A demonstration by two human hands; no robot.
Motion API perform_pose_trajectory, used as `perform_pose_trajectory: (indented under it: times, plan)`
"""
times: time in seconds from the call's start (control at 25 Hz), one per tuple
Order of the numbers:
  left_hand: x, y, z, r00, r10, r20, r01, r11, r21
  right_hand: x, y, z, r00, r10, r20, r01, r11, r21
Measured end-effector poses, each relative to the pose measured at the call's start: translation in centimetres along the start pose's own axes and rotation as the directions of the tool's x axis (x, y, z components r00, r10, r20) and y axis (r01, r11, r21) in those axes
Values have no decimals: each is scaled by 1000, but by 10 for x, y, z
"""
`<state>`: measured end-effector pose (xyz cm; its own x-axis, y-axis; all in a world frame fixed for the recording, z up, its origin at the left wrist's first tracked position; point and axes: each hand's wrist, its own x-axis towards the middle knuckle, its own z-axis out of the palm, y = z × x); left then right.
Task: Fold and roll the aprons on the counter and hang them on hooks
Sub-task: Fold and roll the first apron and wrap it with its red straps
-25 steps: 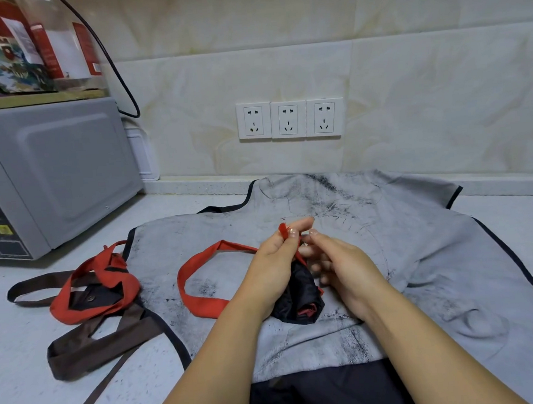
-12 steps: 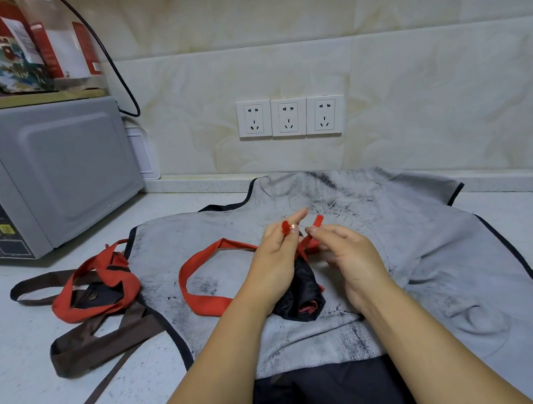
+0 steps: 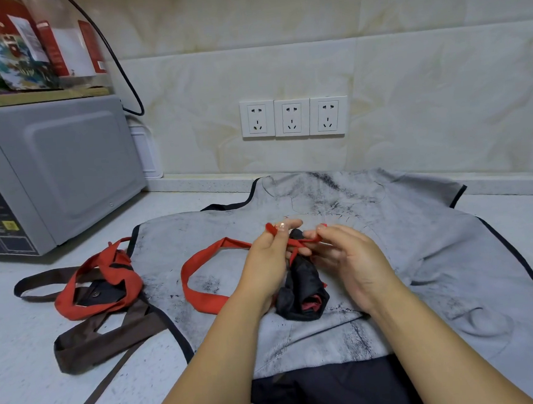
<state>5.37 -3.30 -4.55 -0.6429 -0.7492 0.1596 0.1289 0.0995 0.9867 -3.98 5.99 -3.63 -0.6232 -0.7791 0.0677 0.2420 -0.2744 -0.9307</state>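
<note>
Nearest the counter's front edge, the rolled black apron lies on a spread grey apron, right between the two hands. The left hand pinches the end of its red strap between thumb and forefinger. The right hand curls its fingers round the same strap just beside it (the strap crosses over the roll's top). To the left lies a tangle of red and brown straps. Behind stand a microwave and three wall sockets.
</note>
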Motion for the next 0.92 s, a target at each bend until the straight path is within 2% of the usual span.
perform_pose_trajectory:
  times: [0.16,0.28,0.4,0.48,0.52,0.6,0.64,0.68,0.8,0.92]
  plan:
    - [2,1,-7,980,-134,148,155,978,-140,3,7,-3,1000,4,-4,-5,966,-260]
    - [1,-1,-11,970,-142,196,174,972,-157,5,11,-5,999,-44,5,43,914,-404]
    - [2,-6,-9,990,-34,139,31,999,26,6,12,-7,999,-46,-18,34,900,-435]
    - [0,-7,-5,991,111,81,-126,967,222,7,12,-5,998,5,-69,-28,939,-342]
    - [0,-9,-3,975,211,72,-223,914,339,9,12,-5,995,25,-96,-54,951,-306]
    - [-2,-11,2,916,392,89,-372,742,557,11,13,-5,992,41,-123,-76,953,-292]
    - [-2,-11,4,894,439,85,-395,685,612,10,14,-5,993,44,-107,-74,950,-304]
    - [-2,-10,5,888,455,65,-394,681,618,10,17,-4,995,45,-85,-71,938,-339]
    - [-3,-8,5,913,403,-60,-311,786,535,8,19,-3,999,36,-19,-40,907,-419]
    - [1,-10,-1,934,328,-145,-204,820,535,7,14,-7,998,37,47,-15,916,-401]
